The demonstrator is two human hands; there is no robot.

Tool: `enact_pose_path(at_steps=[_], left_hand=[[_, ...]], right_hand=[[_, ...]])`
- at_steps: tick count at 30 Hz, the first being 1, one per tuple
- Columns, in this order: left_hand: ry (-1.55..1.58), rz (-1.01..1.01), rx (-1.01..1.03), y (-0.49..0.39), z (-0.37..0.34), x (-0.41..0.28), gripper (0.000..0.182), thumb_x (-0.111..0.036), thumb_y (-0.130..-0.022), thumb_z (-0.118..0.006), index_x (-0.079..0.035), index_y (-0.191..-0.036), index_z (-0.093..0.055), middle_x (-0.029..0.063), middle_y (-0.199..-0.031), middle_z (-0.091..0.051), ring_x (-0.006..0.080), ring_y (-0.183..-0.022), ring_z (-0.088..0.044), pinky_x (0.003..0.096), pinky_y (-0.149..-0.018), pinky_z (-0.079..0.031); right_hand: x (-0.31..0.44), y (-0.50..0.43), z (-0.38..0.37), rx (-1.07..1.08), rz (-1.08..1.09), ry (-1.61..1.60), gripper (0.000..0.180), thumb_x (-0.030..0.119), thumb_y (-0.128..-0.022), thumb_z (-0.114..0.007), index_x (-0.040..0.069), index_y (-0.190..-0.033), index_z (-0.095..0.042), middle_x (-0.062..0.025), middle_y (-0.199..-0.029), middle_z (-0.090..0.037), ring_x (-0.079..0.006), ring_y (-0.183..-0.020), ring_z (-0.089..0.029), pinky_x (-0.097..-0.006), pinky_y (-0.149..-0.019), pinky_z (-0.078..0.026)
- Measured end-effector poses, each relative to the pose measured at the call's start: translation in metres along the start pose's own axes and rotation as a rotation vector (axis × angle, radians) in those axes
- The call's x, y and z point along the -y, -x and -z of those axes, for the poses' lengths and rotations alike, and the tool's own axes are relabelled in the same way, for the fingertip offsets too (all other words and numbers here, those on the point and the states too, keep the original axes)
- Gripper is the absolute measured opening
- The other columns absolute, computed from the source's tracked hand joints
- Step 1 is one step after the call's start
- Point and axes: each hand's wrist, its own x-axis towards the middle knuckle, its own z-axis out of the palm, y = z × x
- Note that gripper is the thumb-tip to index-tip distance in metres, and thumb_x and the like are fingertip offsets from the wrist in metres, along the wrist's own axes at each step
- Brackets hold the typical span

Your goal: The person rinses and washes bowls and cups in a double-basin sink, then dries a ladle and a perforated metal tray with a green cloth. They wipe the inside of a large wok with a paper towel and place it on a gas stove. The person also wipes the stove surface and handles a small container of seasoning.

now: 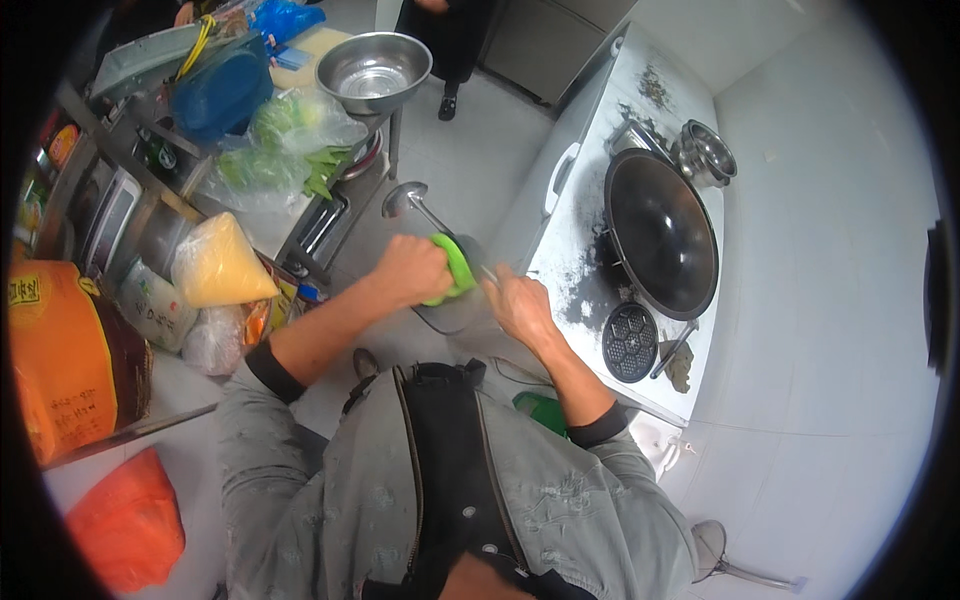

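My left hand [412, 270] is closed on a bright green cloth [456, 268], which covers part of a metal ladle's handle. The ladle [405, 199] has its bowl beyond my left hand. My right hand [521, 304] grips a thin pale metal end, in line with the ladle's handle; the join is blurred and partly hidden by the cloth. Both hands are over the gap between a cluttered work table and a stove top. Right of my right hand, a large dark wok [661, 232] is on the stove top [585, 289].
A steel basin [373, 71], bagged leafy greens [289, 154] and a bag of yellow food [223, 261] are on the left table. The stove top holds a black perforated grate [630, 343] and metal bowls [705, 154]. A person [454, 37] stands beyond the table, at the top.
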Motion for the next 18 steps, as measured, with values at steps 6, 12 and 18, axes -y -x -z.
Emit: enact_pose_path(at_steps=[6,12,18], left_hand=[[0.236,-0.116,-0.051,0.01,0.001,0.004,0.027,-0.033,-0.084,-0.065,-0.008,-0.073,-0.067,0.0188,-0.069,-0.067,0.0424,-0.065,-0.065,0.0521,-0.058,-0.05],[-0.121,-0.044,0.049,0.012,-0.019,0.009,0.028,-0.033,-0.082,-0.066,-0.01,-0.067,-0.071,0.0155,-0.069,-0.071,0.0367,-0.062,-0.069,0.0483,-0.057,-0.052],[-0.159,0.164,0.034,0.004,-0.014,0.023,0.03,-0.033,-0.082,-0.065,-0.009,-0.066,-0.073,0.0143,-0.066,-0.07,0.0327,-0.061,-0.071,0.0457,-0.054,-0.053]], right_hand=[[-0.003,-0.001,-0.008,-0.203,0.115,0.098,0.024,0.027,-0.099,-0.062,0.005,-0.103,-0.053,-0.0222,-0.071,-0.068,-0.0443,-0.065,-0.067,-0.0542,-0.06,-0.052],[-0.021,-0.005,-0.008,-0.253,0.178,0.226,0.026,0.032,-0.101,-0.06,0.007,-0.103,-0.052,-0.0188,-0.065,-0.067,-0.0411,-0.064,-0.069,-0.0529,-0.061,-0.053],[-0.032,-0.005,-0.01,-0.206,0.103,0.271,0.026,0.03,-0.1,-0.062,0.007,-0.103,-0.052,-0.0206,-0.071,-0.068,-0.043,-0.065,-0.068,-0.0529,-0.059,-0.052]])
